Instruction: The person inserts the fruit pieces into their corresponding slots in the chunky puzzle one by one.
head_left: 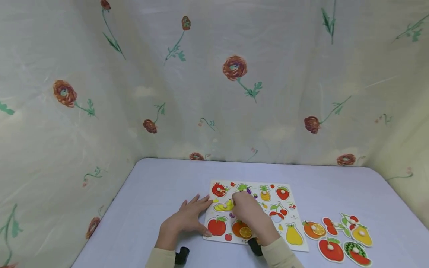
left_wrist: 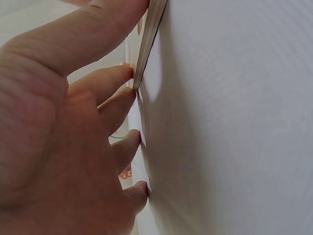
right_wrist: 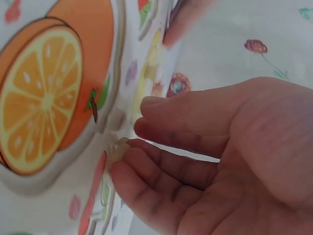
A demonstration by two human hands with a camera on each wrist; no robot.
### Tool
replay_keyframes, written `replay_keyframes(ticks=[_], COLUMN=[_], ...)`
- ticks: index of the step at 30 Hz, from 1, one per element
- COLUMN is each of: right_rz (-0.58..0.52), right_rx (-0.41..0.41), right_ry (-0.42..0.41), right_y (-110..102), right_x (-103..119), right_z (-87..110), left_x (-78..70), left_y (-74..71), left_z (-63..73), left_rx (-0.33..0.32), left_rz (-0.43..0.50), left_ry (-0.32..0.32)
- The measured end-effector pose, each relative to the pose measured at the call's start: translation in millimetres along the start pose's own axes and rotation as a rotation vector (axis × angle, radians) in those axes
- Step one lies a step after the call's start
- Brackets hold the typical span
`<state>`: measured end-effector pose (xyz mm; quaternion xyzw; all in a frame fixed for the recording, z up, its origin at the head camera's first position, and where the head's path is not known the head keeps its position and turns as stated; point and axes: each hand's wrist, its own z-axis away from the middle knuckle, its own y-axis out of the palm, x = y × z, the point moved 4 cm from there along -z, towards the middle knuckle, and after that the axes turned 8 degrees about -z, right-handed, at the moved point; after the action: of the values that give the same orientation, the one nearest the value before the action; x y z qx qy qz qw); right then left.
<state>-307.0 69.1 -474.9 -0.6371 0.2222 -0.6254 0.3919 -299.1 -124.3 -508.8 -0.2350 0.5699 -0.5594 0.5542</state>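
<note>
My left hand [head_left: 189, 216] spreads its fingers along the left side of a white fruit puzzle board [head_left: 211, 214], the thumb near its lower corner. In the left wrist view, fingertips touch the board's edge [left_wrist: 150, 44]. My right hand [head_left: 251, 214] curls over the board's middle, fingertips at the right end of the banana piece [head_left: 222, 206]. The right wrist view shows thumb and index finger close together beside this banana, its small knob outside them; nothing is visible between them. Pomegranate [head_left: 219, 190], pineapple [head_left: 264, 194] and strawberry [head_left: 282, 193] pieces sit on the board.
Right of the board lie loose knobbed pieces: an orange [head_left: 310, 229], apple [head_left: 330, 251], watermelon [head_left: 356, 255], pear [head_left: 362, 235] and cherries [head_left: 330, 225], some overlapping. They share the white table [head_left: 167, 178]. A flowered curtain [head_left: 201, 93] surrounds it.
</note>
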Motion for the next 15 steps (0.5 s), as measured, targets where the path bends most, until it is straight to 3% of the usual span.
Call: replay_keyframes(ticks=[15], right_rz=[0.008], right_rx=[-0.016], right_ry=[0.063], right_y=[-34.7], right_x=[-26.5], right_z=[4.3], left_x=[1.8], left_y=[3.3], left_z=[-1.2], left_rx=[0.007], left_rz=[0.015], left_ry=[-0.008])
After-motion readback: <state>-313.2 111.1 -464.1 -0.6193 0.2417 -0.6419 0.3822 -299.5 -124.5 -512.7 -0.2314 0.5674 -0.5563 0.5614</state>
